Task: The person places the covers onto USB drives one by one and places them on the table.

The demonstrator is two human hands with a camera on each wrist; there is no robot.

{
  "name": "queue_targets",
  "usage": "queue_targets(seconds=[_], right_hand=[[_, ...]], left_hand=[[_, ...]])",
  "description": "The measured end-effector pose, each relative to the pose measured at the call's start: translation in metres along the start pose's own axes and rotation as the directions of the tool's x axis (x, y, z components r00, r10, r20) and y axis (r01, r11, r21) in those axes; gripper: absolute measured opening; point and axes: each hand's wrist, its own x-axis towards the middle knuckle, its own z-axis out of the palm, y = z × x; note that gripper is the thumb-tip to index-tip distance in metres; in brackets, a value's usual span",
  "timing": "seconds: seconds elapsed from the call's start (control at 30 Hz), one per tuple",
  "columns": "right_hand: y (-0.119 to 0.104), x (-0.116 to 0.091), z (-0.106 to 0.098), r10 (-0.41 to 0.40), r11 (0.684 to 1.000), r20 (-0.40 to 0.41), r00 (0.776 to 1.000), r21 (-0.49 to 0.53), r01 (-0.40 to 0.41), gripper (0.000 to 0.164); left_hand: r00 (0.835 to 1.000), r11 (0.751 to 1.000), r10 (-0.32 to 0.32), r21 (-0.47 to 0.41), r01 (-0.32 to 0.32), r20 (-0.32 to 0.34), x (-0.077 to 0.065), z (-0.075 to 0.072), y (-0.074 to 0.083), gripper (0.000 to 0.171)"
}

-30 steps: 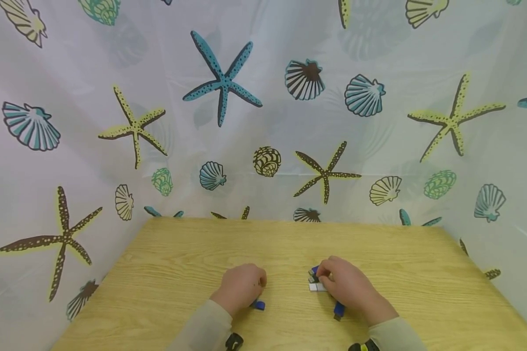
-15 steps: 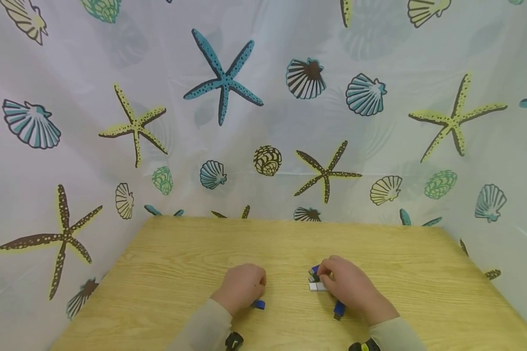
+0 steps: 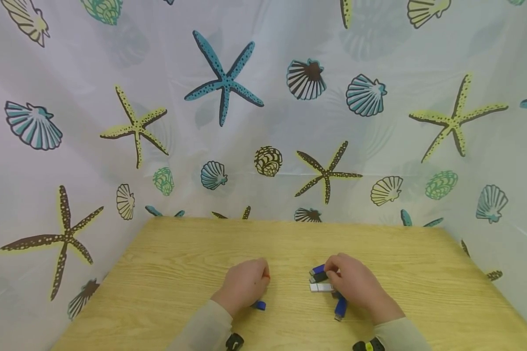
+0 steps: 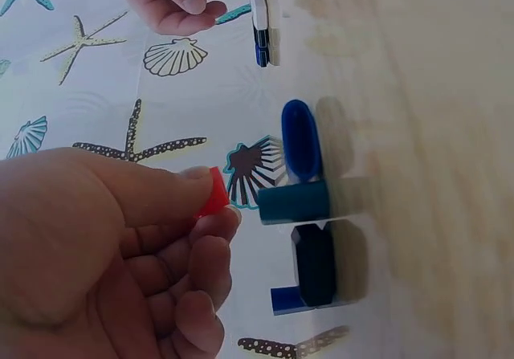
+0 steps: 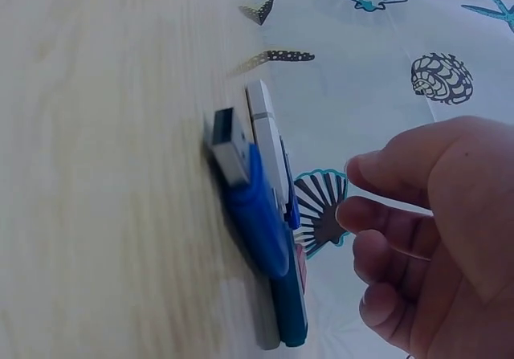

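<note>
My left hand (image 3: 263, 279) rests on the wooden table (image 3: 193, 253) and pinches a small red cap (image 4: 214, 192) between thumb and forefinger. Beside it lie a blue cap (image 4: 300, 138), a teal cap (image 4: 293, 202) and a dark cap (image 4: 315, 267); the head view shows just one blue cap (image 3: 259, 305). My right hand (image 3: 332, 271) hovers with loosely curled fingers and holds nothing. It is next to a row of USB sticks: a blue stick (image 3: 318, 269), a black stick (image 3: 318, 277) and a white stick (image 3: 321, 287). Another blue stick (image 3: 340, 308) lies by its palm.
A curtain with starfish and shells (image 3: 263, 122) walls the table at the back and on both sides. Bare wood stretches behind the hands up to the far edge (image 3: 290, 222).
My right hand has drawn back slightly to the right, off the sticks, uncovering more of the white and the near blue one. My left hand has edged forward a little.
</note>
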Motion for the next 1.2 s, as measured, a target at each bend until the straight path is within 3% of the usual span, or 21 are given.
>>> queue_targets(seconds=[0.23, 0.4, 0.57, 1.2], right_hand=[[0.006, 0.001, -0.003, 0.067, 0.997, -0.036, 0.997, -0.032, -0.069, 0.01], [0.014, 0.002, -0.001, 0.103, 0.992, -0.04, 0.994, -0.065, -0.106, 0.016], [0.021, 0.001, 0.001, 0.143, 0.987, -0.007, 0.99, -0.076, -0.143, 0.018], [0.019, -0.002, -0.001, 0.221, 0.966, 0.081, 0.972, -0.152, -0.207, 0.019]], left_hand=[[0.999, 0.998, -0.018, -0.061, 0.016, -0.031, 0.001, -0.003, 0.005, 0.01], [0.999, 0.997, 0.002, -0.072, -0.006, -0.052, 0.002, -0.005, 0.006, 0.012], [0.998, 0.997, -0.012, -0.073, 0.007, -0.061, 0.002, -0.005, 0.006, 0.004], [0.996, 0.997, -0.002, -0.075, -0.005, -0.085, 0.003, -0.005, 0.005, 0.004]])
